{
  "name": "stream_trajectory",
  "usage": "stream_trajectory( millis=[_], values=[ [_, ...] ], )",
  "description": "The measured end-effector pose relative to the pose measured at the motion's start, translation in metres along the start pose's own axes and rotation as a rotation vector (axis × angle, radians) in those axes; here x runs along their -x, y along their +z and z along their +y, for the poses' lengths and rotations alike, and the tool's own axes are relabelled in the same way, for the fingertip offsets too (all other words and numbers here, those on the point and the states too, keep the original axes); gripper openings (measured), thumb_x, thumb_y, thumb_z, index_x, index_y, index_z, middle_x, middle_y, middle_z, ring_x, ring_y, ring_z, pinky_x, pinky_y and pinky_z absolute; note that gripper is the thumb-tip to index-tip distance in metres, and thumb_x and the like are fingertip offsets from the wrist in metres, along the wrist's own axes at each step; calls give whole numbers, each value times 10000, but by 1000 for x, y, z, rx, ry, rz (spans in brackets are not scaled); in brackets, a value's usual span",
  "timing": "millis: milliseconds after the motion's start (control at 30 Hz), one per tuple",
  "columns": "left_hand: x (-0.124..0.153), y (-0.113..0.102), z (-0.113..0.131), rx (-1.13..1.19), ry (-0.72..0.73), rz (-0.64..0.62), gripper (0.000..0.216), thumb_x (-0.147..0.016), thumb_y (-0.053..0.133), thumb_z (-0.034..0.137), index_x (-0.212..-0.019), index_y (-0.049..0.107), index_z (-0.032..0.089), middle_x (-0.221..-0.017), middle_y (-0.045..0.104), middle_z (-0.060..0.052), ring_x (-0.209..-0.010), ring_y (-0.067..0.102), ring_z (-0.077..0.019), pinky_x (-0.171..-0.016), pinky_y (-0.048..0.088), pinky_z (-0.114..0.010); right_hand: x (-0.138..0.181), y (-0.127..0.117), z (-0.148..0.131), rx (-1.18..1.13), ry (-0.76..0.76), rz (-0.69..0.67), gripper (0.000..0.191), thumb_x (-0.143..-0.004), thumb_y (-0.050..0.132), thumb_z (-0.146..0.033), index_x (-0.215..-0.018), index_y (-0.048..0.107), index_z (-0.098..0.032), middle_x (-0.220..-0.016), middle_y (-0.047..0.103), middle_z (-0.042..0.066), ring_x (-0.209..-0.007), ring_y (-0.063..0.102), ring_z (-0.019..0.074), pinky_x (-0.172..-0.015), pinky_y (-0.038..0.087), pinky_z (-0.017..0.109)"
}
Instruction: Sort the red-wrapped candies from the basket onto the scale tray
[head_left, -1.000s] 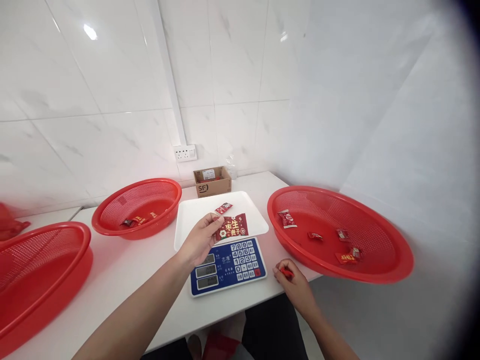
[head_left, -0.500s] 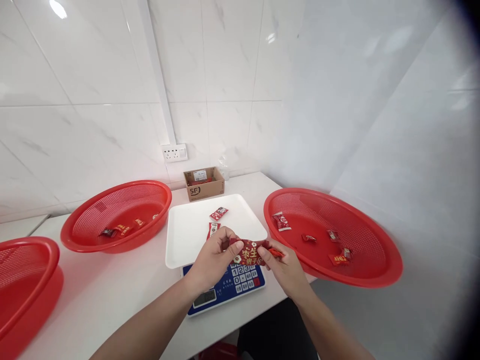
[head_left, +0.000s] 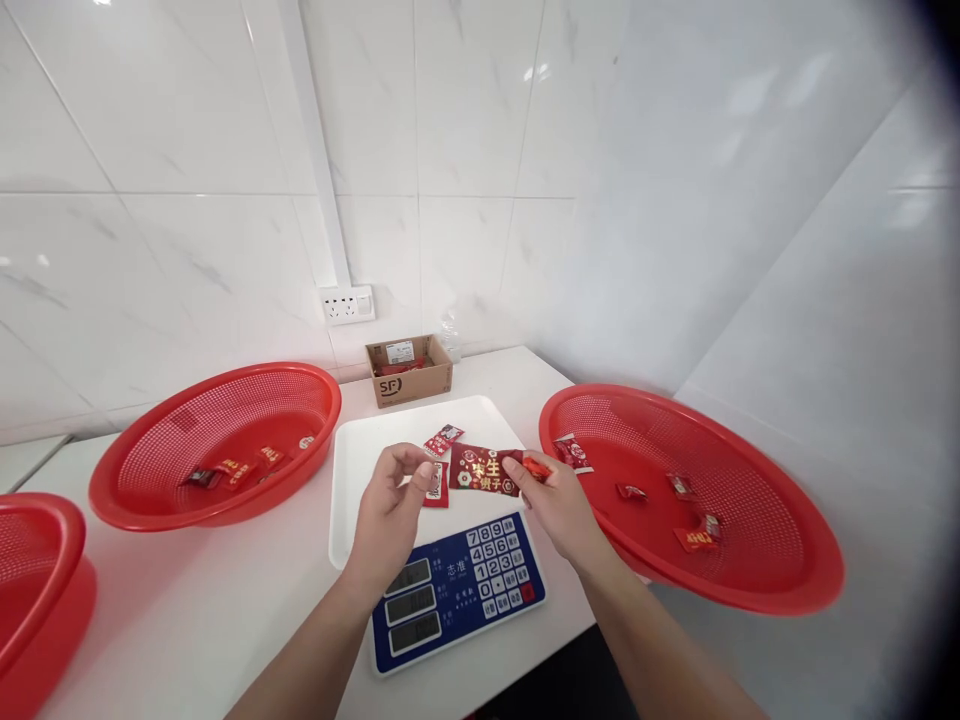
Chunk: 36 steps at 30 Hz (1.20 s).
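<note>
My right hand (head_left: 555, 505) is closed on the end of a dark red packet with gold characters (head_left: 480, 469), held over the white weighing tray (head_left: 360, 465) of a blue-panelled scale (head_left: 457, 590). A small red-orange wrapped piece (head_left: 535, 467) is also pinched in that hand. Just left of the packet, my left hand (head_left: 390, 505) has loosely curled fingers with nothing in them. Its thumb is next to a small red sachet (head_left: 437, 488) lying on the tray. Another small sachet (head_left: 443, 438) lies further back on the tray.
A red mesh basket (head_left: 750, 600) on the right holds several small packets. A second red basket (head_left: 217, 512) on the left holds a few more, and a third (head_left: 45, 560) sits at the far left edge. A cardboard box (head_left: 409, 370) and wall socket (head_left: 346, 304) are behind the scale.
My right hand came up from the table edge and took the red packet from my left hand, which has let go. A small sachet now lies on the tray by my left thumb.
</note>
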<state>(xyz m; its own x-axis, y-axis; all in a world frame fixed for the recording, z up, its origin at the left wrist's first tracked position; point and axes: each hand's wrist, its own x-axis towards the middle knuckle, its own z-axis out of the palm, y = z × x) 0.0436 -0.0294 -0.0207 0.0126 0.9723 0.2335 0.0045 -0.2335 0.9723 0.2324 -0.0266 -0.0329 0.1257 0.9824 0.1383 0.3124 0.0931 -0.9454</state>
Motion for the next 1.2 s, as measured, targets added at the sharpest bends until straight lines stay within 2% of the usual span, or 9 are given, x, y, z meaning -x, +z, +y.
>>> stream_trajectory(
  millis=[100,200,300,367,533,667,800,1033,1200],
  values=[
    [2,-12,0,-93,93,120,166,-842,518,354,-937,509,218,-961,568,-28,-944,546,-168,-808,468,-321,-12,-1,2,186,-18,84,306,-812,494,-447,-748,623,-178,-703,651,28,-682,591,186,-617,430,276],
    [3,-21,-1,-116,111,169,174,-840,523,349,-956,512,220,-988,575,-42,-988,541,-183,-858,461,-360,-19,0,6,302,-24,57,287,-827,475,-383,-928,650,-179,-893,692,59,-826,626,212,-719,456,302],
    [2,-28,-1,-120,102,179,184,-834,532,352,-954,516,214,-992,577,-51,-993,542,-190,-875,462,-382,-20,2,9,467,-21,14,402,-836,462,-324,-1207,551,-198,-1032,676,74,-943,612,236,-781,454,338],
    [2,-31,0,-128,108,179,192,-831,537,355,-959,522,213,-1002,576,-54,-998,540,-192,-879,464,-390,-19,4,8,568,-19,-11,438,-850,439,-314,-1273,500,-217,-1041,673,72,-953,609,241,-772,455,349],
    [4,-36,5,-139,139,179,205,-831,541,356,-985,531,221,-1011,580,-54,-997,544,-193,-868,476,-389,-16,12,4,687,-104,-99,332,-879,415,-360,-1133,607,-268,-1076,632,49,-960,590,211,-734,450,304],
    [8,-40,7,-148,148,169,211,-827,548,359,-980,543,215,-1009,585,-60,-998,547,-199,-865,483,-388,-14,26,-2,759,-191,-257,320,-899,399,-357,-1151,590,-306,-1007,595,37,-923,574,182,-667,434,264],
    [11,-43,8,-149,141,161,216,-827,546,360,-983,545,210,-1013,586,-66,-1009,544,-206,-870,480,-395,-15,36,-11,842,-228,-303,328,-914,366,-296,-1158,586,-289,-1012,575,56,-949,553,191,-664,432,266],
    [10,-43,8,-139,125,139,226,-819,546,379,-970,541,211,-1011,587,-65,-1013,542,-209,-874,475,-402,-48,56,-9,859,-350,-328,383,-907,372,-223,-1269,498,-215,-1356,442,108,-1252,373,244,-960,367,386],
    [9,-43,8,-142,84,93,220,-824,536,378,-973,536,217,-1034,585,-59,-1019,538,-196,-879,462,-368,-58,62,-11,720,-326,-425,355,-905,369,-202,-1217,540,-200,-1353,468,100,-1279,368,251,-1025,302,450]
  ],
)
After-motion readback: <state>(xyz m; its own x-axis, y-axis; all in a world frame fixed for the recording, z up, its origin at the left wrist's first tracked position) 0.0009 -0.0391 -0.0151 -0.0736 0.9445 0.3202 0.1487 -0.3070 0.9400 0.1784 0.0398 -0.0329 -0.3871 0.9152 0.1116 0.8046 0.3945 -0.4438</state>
